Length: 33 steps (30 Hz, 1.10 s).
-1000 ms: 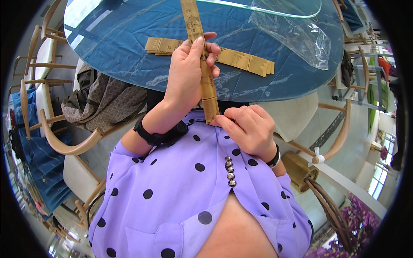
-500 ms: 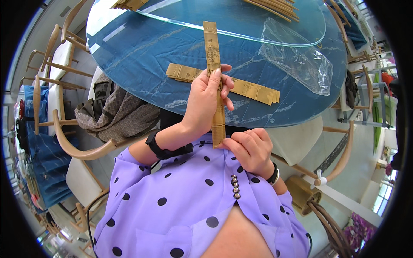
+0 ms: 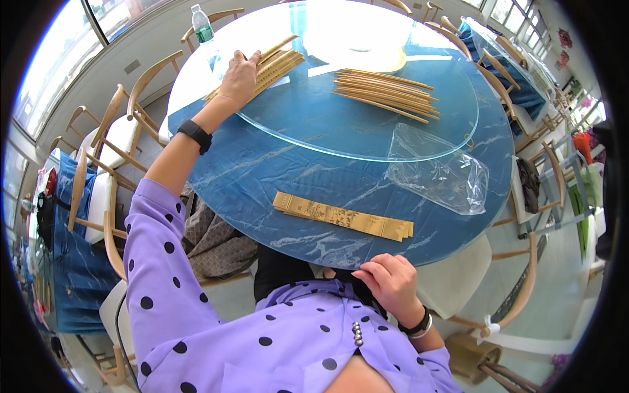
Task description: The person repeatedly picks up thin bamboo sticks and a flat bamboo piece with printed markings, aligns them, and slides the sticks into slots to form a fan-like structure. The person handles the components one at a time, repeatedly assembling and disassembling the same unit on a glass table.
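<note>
My left hand (image 3: pixel 239 73) reaches far across the round blue table (image 3: pixel 262 190) to a pile of bamboo strips (image 3: pixel 278 60) at the far left rim of the glass turntable (image 3: pixel 308 141). Its fingers are closed over the near ends of those strips. My right hand (image 3: pixel 391 281) sits close to my chest at the table's near edge, fingers curled with nothing seen in them. A flat stack of printed bamboo slips (image 3: pixel 344 221) lies on the table between the two hands.
A second bundle of thin bamboo sticks (image 3: pixel 383 88) lies on the turntable. A crumpled clear plastic bag (image 3: pixel 439 173) sits at the right. A water bottle (image 3: pixel 202 23) stands at the far left. Wooden chairs ring the table; a brown bag (image 3: pixel 213 242) rests on one.
My left hand carried the long strip away from my chest and out to the far pile. My right hand let go of the strip's lower end and stayed near my chest.
</note>
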Each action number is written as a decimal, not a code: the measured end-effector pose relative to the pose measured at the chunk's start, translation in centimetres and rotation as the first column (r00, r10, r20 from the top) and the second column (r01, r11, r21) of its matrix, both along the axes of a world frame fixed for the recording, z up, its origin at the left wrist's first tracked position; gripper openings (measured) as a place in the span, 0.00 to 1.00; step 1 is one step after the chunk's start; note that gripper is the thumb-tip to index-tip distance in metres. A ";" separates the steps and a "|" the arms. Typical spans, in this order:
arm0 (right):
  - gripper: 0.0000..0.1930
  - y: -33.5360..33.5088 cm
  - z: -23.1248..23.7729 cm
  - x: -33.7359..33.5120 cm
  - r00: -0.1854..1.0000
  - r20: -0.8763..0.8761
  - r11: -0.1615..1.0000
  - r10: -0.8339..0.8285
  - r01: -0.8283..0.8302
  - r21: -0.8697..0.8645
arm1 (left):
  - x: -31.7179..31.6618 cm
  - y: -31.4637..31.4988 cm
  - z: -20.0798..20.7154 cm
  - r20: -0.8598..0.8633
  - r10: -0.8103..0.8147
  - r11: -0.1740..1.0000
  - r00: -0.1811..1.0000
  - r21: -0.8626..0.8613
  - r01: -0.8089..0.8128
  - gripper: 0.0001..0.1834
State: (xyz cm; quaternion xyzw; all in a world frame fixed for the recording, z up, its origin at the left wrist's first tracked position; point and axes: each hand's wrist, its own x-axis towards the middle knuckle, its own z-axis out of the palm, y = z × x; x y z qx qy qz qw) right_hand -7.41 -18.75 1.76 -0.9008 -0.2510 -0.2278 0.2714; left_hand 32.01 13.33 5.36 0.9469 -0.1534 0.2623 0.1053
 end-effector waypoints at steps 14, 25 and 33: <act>0.10 -5.7 4.5 5.3 0.998 -0.025 0.963 -0.054 0.045 -0.266 | 7.8 -0.5 -5.5 0.099 0.243 0.925 0.965 0.275 -0.261 0.24; 0.11 -10.4 3.9 27.5 0.985 0.156 0.828 -0.078 0.151 -0.540 | -0.5 -1.6 -3.3 0.094 0.051 0.990 0.994 0.126 -0.063 0.29; 0.13 -11.8 1.0 32.8 0.975 0.158 0.774 -0.157 0.221 -0.594 | -24.1 -4.7 -0.6 -0.132 -0.231 0.937 0.964 -0.295 0.184 0.29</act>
